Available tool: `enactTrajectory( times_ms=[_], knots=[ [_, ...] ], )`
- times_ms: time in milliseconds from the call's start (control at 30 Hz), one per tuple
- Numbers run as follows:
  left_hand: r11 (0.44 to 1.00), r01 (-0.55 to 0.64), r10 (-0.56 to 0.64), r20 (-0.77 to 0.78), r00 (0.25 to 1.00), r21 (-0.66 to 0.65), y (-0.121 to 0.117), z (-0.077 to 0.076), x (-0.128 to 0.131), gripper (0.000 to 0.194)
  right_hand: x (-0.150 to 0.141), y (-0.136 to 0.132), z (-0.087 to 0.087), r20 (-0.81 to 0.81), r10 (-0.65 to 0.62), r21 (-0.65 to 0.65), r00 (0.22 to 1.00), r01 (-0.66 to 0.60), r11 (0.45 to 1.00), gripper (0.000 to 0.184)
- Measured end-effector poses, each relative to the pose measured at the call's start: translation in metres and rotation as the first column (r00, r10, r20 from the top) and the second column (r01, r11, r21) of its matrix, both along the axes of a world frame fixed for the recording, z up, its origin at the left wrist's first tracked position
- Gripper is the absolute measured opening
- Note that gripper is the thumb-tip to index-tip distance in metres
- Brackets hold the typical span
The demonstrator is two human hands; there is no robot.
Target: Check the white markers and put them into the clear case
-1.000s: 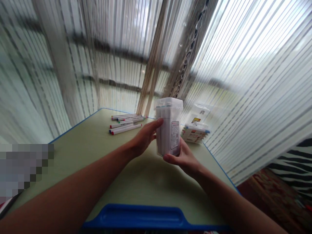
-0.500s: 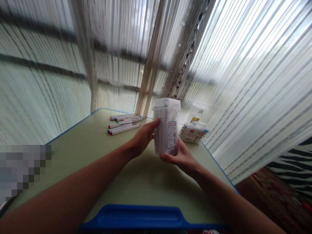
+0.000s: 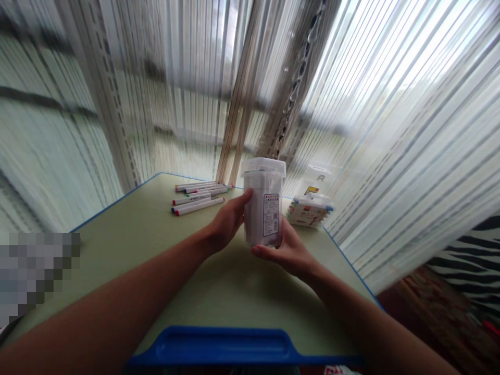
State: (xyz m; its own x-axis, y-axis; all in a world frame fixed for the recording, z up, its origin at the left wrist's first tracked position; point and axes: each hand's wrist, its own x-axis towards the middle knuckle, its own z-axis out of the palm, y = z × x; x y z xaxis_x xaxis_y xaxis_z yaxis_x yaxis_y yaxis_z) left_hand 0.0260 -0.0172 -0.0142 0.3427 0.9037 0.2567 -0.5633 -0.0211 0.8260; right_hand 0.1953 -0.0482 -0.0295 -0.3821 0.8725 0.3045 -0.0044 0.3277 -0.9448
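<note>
Between my two hands is a translucent plastic marker case (image 3: 255, 208), held upright above the table with its lid on. Pale marker shapes show through its wall, and a printed label faces me. My left hand (image 3: 230, 219) grips the case's left side, thumb against the wall. Low on the right, my right hand (image 3: 287, 250) is closed around the bottom corner, its thumb along the lower edge. The fingers behind the case are hidden. Several white markers (image 3: 201, 205) with coloured ends lie loose on the table beyond my left hand.
Behind my right hand, a second marker case (image 3: 310, 208) stands open near the table's right edge, holding markers. The pale green table (image 3: 128, 250) has a blue rim and a blue front tray (image 3: 226, 344). String curtains (image 3: 187, 94) hang behind it.
The case has turned slightly in my hands, so its labelled side faces me more. Both it and my hands have shifted a little left in view. The loose markers lie as before.
</note>
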Motion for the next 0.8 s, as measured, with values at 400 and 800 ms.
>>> enactTrajectory(
  times_ms=[400, 800],
  knots=[
    [1.000, -0.005, 0.005, 0.008, 1.000, -0.001, 0.0010, -0.0010, 0.0005, 0.045, 0.0010, 0.0010, -0.0021, 0.029, -0.003, 0.024, 1.000, 0.002, 1.000, 0.074],
    [0.999, -0.050, 0.050, -0.019, 0.999, -0.010, -0.0016, 0.0030, 0.0008, 0.044, 0.0023, 0.0042, -0.0037, 0.052, -0.047, 0.048, 0.998, 0.045, 0.998, 0.069]
  ],
)
